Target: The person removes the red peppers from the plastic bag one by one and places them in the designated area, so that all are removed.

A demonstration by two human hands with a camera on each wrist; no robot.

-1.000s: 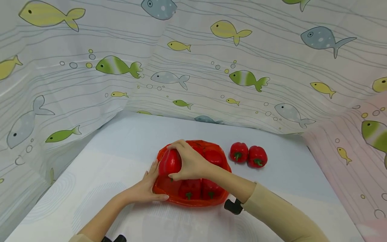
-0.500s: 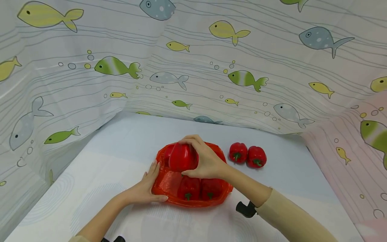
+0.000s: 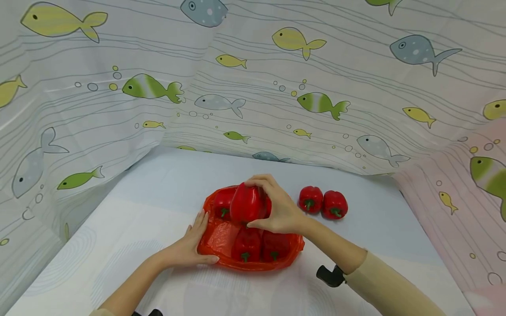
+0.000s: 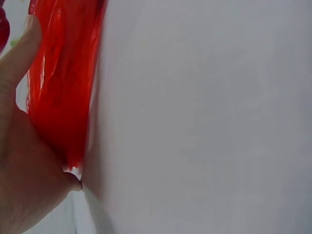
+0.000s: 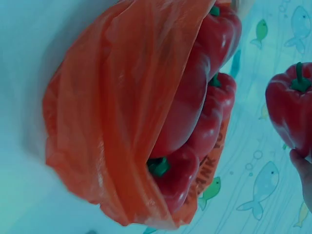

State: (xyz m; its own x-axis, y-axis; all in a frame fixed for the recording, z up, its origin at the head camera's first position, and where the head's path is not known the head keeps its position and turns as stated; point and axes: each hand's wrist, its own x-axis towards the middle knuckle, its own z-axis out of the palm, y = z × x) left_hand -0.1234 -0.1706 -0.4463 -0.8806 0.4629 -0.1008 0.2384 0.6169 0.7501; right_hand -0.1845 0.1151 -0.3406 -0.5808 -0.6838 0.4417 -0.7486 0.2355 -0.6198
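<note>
My right hand (image 3: 276,210) grips a red bell pepper (image 3: 246,206) above an orange-red plastic bag (image 3: 253,266); the bag has rolled, open edges. In the right wrist view, that bell pepper (image 5: 287,107) shows its green stem, with the thumb beneath it. Red peppers (image 3: 247,245) lie inside the bag along the front, and one (image 3: 222,202) sits at the back left. Others are partly hidden behind the right hand. Against the bag's left side rests my left hand (image 3: 189,246), fingers straight and thumb along the front edge; the left wrist view shows the bag wall (image 4: 63,97) beside it.
Two more red bell peppers (image 3: 310,199) (image 3: 335,205) stand side by side on the white table (image 3: 367,263), right of the bag. A fish-patterned curtain (image 3: 253,79) surrounds the table at the back and sides.
My right hand has moved rightward over the bag with the bell pepper, uncovering the pepper at the back left. The left hand has stayed at the bag's left side.
</note>
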